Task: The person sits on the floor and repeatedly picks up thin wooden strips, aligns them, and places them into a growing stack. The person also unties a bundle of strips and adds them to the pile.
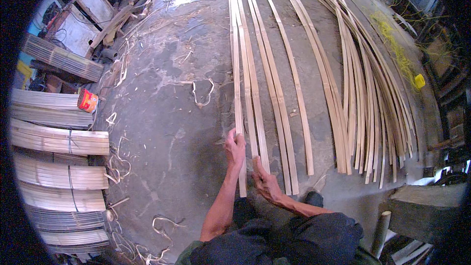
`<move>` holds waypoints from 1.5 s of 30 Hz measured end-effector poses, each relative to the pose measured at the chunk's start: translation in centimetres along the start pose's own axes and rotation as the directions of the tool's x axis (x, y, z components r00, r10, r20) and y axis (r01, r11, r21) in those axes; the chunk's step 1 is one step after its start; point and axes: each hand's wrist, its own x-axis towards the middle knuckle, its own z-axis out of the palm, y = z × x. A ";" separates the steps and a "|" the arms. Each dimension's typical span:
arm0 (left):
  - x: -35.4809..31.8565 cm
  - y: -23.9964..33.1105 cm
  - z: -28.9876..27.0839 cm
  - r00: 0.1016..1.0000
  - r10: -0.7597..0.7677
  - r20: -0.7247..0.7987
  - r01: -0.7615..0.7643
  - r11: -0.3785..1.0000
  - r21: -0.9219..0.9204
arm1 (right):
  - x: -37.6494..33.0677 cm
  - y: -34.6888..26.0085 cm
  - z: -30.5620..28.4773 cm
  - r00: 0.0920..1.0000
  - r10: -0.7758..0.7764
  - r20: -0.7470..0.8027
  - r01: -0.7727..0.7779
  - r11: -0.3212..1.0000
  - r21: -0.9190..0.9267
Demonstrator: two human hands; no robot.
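Observation:
Long pale bamboo strips lie lengthwise on the floor in front of me. My left hand (234, 148) is closed around the leftmost bamboo strip (237, 93), whose near end runs on past my wrist. Just to the right and nearer, my right hand (266, 182) has its fingers bent at the near end of the neighbouring strips (254, 103); what its fingertips hold is partly hidden. Further right lie another pair of strips (277, 98), a single narrow strip (296, 83) and a wider group (324, 73).
A dense fan of strips (368, 93) spreads along the right side, near a yellow tangle of cord (395, 44). Tied strip bundles (59, 137) are stacked at left, with a red tin (88, 101) on one. Loose shavings (202, 93) litter the concrete floor (157, 167). A block (427, 198) stands at lower right.

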 end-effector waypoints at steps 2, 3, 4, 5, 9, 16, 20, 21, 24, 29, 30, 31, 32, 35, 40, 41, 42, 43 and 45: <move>0.0 -0.4 -0.3 0.999 0.023 0.026 -0.025 0.995 0.093 | 0.2 0.3 0.2 0.994 0.109 0.020 -0.108 0.993 -0.047; -0.2 -0.5 -0.4 0.999 0.036 0.023 -0.038 0.995 0.097 | 0.1 0.4 0.3 0.994 0.110 0.021 -0.108 0.992 -0.064; -0.4 -0.3 -0.2 0.999 0.047 0.026 -0.050 0.994 0.097 | 0.0 0.5 0.2 0.993 0.116 0.017 -0.114 0.990 -0.085; -0.6 0.0 0.1 0.999 0.037 0.040 -0.041 0.992 0.117 | -0.1 0.6 0.2 0.992 0.122 0.014 -0.120 0.987 -0.106; -1.1 0.0 0.8 0.999 0.006 0.033 -0.010 0.995 0.097 | -0.4 3.0 0.9 0.999 0.040 -0.022 -0.041 0.999 -0.029; -1.0 -0.8 0.8 1.000 -0.003 -0.006 0.003 0.999 0.032 | 0.3 2.7 0.4 0.990 0.131 0.042 -0.121 0.976 -0.179; -0.9 -0.7 0.8 1.000 -0.006 0.018 0.006 1.000 0.023 | 0.2 3.1 0.4 0.970 0.221 0.101 -0.210 0.972 -0.104; -1.0 -0.5 0.8 1.000 -0.010 0.024 0.009 0.999 0.041 | 0.1 3.3 0.3 0.974 0.209 0.088 -0.203 0.976 -0.075; -0.7 -1.0 0.6 1.000 -0.023 0.013 0.022 0.998 0.061 | 0.0 2.0 0.1 0.984 0.166 0.062 -0.164 0.986 -0.040; -1.0 -0.6 0.8 1.000 -0.006 0.014 0.005 1.000 0.030 | 0.0 2.3 0.8 0.997 0.074 -0.032 -0.078 0.985 -0.156; -1.1 -0.4 1.0 1.000 -0.011 0.014 0.011 1.000 0.029 | -0.1 2.6 0.8 0.998 0.046 -0.048 -0.051 0.991 -0.121; -1.1 -0.4 1.0 1.000 -0.017 0.011 0.016 0.999 0.030 | -0.1 2.5 0.9 0.998 0.016 -0.062 -0.021 0.996 -0.085; -1.1 -0.4 1.0 1.000 -0.019 0.018 0.019 1.000 0.022 | -0.1 2.5 0.9 0.997 -0.013 -0.078 0.009 0.999 -0.049; -0.8 -1.6 0.7 1.000 0.009 0.010 -0.009 1.000 0.028 | -0.5 0.5 0.4 0.998 0.042 -0.044 -0.044 0.998 -0.033; -1.0 -1.2 1.2 0.982 0.187 0.034 -0.190 0.972 0.139 | -1.0 -0.5 -1.3 0.979 -0.197 -0.050 0.195 0.980 -0.032; -1.0 -1.1 1.7 0.978 0.209 0.019 -0.210 0.967 0.147 | -0.9 -0.6 -1.7 0.983 -0.183 -0.025 0.182 0.982 -0.056; -1.0 -0.9 2.3 0.973 0.231 0.006 -0.229 0.961 0.155 | -0.8 -0.7 -1.9 0.985 -0.173 -0.025 0.172 0.984 -0.037; -0.6 -1.7 2.5 0.987 0.160 0.019 -0.160 0.987 0.032 | -0.6 -1.2 -1.8 0.985 -0.171 -0.018 0.170 0.985 -0.012; 0.2 -3.3 3.0 0.999 0.015 0.048 -0.004 0.977 -0.212 | -0.4 -1.2 -1.2 0.983 -0.184 -0.027 0.184 0.983 0.008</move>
